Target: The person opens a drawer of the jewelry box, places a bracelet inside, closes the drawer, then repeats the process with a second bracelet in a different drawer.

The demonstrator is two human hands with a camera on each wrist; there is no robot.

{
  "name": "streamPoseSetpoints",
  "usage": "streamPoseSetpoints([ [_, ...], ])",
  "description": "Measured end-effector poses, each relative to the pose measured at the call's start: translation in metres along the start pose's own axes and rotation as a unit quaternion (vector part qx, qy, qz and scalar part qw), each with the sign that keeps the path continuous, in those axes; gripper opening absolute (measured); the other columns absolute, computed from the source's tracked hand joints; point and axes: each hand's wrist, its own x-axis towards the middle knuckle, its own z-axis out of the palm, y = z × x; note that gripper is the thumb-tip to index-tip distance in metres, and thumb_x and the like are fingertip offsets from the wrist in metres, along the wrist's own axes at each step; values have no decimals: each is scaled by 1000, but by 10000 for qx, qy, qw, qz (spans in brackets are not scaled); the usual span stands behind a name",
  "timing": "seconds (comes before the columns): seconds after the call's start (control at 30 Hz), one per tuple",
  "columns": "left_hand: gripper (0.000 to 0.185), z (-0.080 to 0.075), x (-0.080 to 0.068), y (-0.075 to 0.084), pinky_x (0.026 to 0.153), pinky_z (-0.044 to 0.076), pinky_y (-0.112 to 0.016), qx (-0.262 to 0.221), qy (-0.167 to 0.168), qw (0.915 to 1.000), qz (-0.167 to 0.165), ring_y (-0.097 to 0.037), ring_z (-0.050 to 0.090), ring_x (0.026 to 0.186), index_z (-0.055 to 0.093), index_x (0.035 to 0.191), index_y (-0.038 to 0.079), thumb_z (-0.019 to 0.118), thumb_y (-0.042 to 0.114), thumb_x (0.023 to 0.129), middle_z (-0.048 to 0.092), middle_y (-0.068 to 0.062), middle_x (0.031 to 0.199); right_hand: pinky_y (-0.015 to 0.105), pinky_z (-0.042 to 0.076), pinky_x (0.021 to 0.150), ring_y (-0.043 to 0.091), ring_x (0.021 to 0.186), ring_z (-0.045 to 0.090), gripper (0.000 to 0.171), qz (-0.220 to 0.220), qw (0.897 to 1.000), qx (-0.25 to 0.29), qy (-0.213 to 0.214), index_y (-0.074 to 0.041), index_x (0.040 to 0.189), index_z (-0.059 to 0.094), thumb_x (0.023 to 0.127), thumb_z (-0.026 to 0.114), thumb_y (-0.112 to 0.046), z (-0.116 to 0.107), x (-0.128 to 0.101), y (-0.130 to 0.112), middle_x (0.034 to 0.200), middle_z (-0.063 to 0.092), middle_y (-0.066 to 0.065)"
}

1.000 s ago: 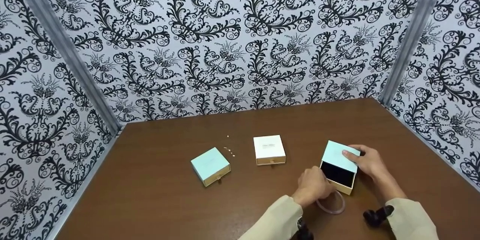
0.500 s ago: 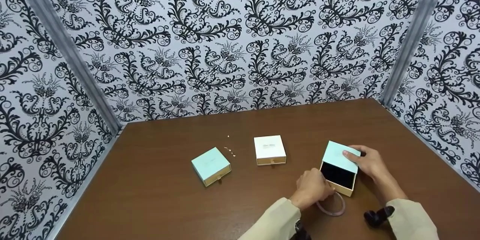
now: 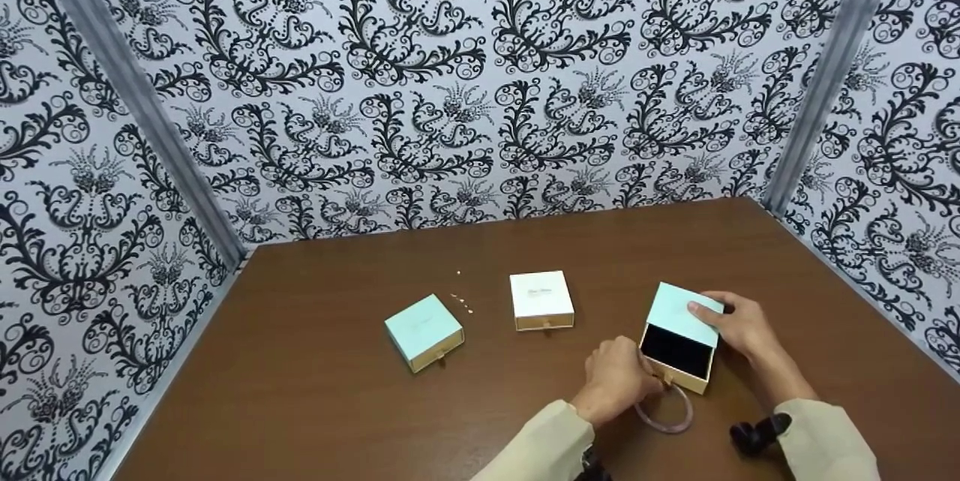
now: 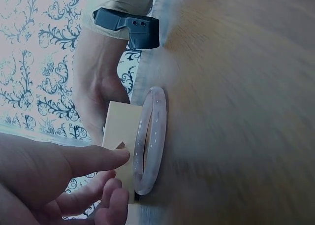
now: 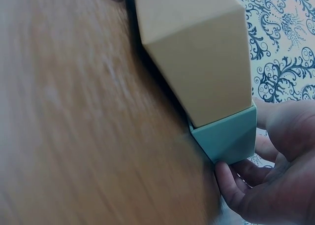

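Observation:
My right hand grips the sleeve of a mint-green drawer gift box, its thumb on the top and its fingers at the far side. The drawer is pulled partway out and shows a black inside. At the drawer's front is my left hand. In the left wrist view, an extended digit of that hand reaches right to the small pull tab, with the other fingertips apart below it. A pale pinkish bangle lies on the table in front of the drawer.
A white drawer box stands left of the hands, and another mint-green one farther left; both are closed. Small pale bits lie between them. Patterned panels border the brown table.
Over the last second my left hand draws back slightly to the left, baring the pull tab in the head view. The right hand stays on the box, and the drawer looks slightly farther out.

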Motion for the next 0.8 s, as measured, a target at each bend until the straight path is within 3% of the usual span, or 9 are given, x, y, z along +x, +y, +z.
streamPoseSetpoints([
  [0.2, 51, -2, -2, -4, 53, 41, -20, -134, 104, 9996, 213, -3, 40, 53, 51, 44, 13, 95, 28, 66, 42, 14, 46, 58, 33, 112, 53, 139, 33, 80, -75, 10000, -29, 21, 5, 145, 45, 96, 58, -56, 0, -1, 0, 154, 30, 38],
  [0.43, 34, -1, -2, -5, 54, 43, -17, 9, 170, 9997, 197, -3, 48, 54, 65, 52, 13, 95, 23, 66, 60, 9, 52, 55, 35, 109, 50, 135, 38, 77, -95, 9999, -34, 112, 6, 142, 47, 96, 59, -55, 1, -1, -1, 152, 34, 38],
  [0.8, 30, 1, 0, -6, 53, 41, -16, -133, 90, 9998, 114, -5, 48, 54, 65, 55, 12, 91, 11, 68, 55, 8, 51, 51, 37, 106, 45, 129, 42, 77, -56, 9999, 1, 138, 6, 142, 47, 96, 60, -54, 1, -2, -1, 150, 37, 37],
])
